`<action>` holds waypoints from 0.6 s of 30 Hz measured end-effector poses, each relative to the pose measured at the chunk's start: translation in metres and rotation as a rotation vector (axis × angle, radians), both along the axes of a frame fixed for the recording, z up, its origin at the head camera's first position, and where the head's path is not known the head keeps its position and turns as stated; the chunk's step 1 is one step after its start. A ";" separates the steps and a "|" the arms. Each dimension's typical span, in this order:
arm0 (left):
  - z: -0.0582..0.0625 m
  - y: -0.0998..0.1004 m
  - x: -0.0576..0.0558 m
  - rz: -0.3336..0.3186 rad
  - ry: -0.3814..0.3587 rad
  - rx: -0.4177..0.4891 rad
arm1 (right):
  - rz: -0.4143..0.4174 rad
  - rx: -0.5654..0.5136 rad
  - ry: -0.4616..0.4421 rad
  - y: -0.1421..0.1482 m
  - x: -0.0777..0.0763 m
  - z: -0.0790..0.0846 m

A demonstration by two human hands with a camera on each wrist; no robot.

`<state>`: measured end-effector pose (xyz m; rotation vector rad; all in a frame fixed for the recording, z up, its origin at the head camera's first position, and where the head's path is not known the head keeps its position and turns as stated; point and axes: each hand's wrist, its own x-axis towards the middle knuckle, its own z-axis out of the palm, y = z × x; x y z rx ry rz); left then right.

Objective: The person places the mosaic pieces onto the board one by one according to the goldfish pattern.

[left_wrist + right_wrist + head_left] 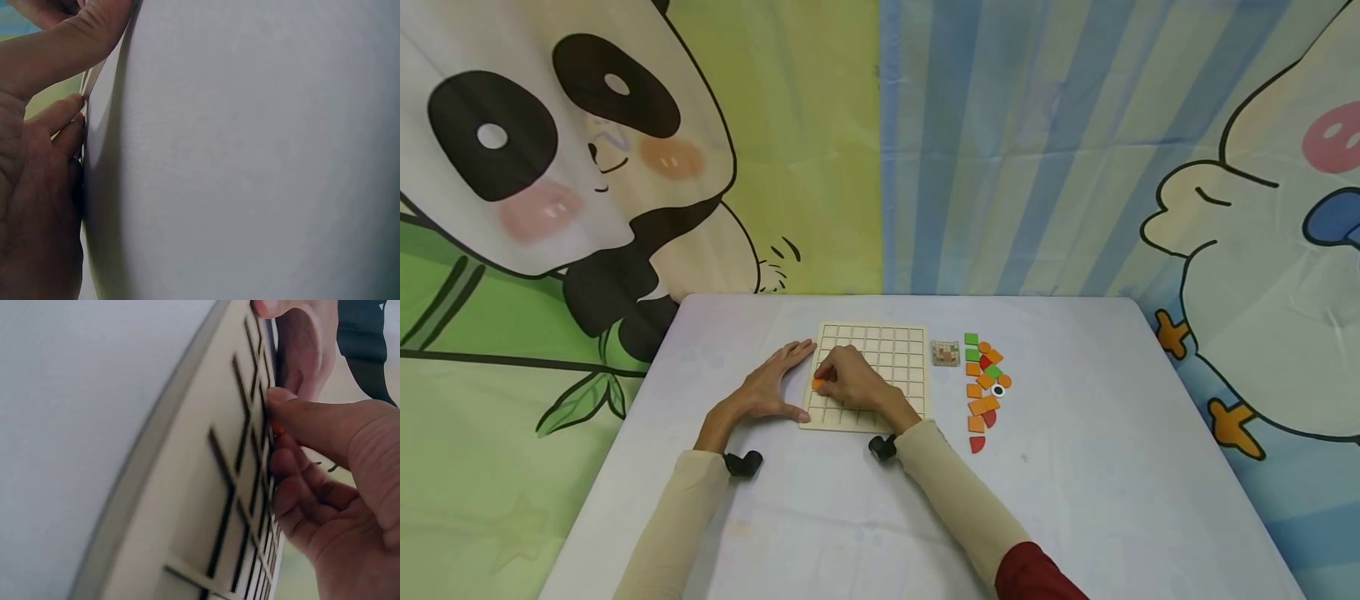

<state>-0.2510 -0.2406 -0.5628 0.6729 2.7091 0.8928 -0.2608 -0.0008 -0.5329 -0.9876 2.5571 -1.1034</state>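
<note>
A pale wooden board point(906, 360) with a grid of square cells lies on the table. My right hand point(853, 379) is over its left half and pinches a small orange piece point(817, 383) between thumb and fingers at the grid's left side. In the right wrist view, only a sliver of the orange piece point(279, 431) shows between them. My left hand point(767, 387) rests along the board's left edge, fingers extended toward the upper left side and thumb at the near left corner. The left wrist view shows that thumb point(75, 40) spread apart from the fingers.
A small card with a colored grid pattern point(946, 353) lies just right of the board. Beyond it, several flat pieces form a loose column: green squares point(972, 339), orange squares point(973, 391), red quarter-circles point(977, 445) and a white-and-black disc point(997, 390). All lie on the white table point(1097, 467).
</note>
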 end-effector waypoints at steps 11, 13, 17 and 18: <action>-0.002 0.001 0.000 0.005 0.004 0.009 | -0.085 0.054 0.009 -0.006 0.004 0.003; -0.002 0.001 0.001 0.010 0.001 0.004 | -0.095 0.085 0.002 -0.007 0.004 0.003; -0.001 0.001 0.002 0.014 0.010 -0.013 | -0.111 0.125 -0.005 -0.009 0.007 0.005; -0.001 0.001 0.002 0.014 0.012 -0.015 | -0.116 0.129 -0.004 -0.010 0.008 0.006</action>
